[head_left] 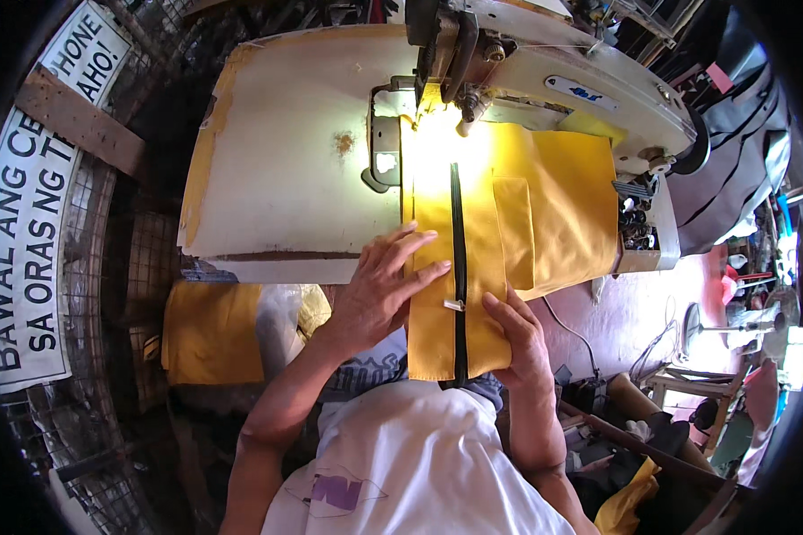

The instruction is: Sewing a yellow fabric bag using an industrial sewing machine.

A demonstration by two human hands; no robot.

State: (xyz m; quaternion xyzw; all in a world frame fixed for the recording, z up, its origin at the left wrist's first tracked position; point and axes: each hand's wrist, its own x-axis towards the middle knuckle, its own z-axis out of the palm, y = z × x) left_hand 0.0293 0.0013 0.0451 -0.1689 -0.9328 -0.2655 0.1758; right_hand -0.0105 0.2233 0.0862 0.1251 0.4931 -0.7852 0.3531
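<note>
Fingers of our left hand [382, 287] are resting loosely spread on the yellow cloth [433, 348], while our right hand [524, 341] is pinching its right edge, thumb on top, other fingers mostly hidden. That cloth is stretching from under the lit sewing machine [589, 98] toward us, a black zipper [459, 223] running along it, its pale pull [454, 305] lying between our hands. We are probably lining up a seam; the next move is likely calling for flat, even guiding. Glare is hiding the needle. Around us, a worn white table [285, 116], wire mesh and a lettered sign [18, 294] are filling the left; grey fabric [732, 183] is bunching at right.
</note>
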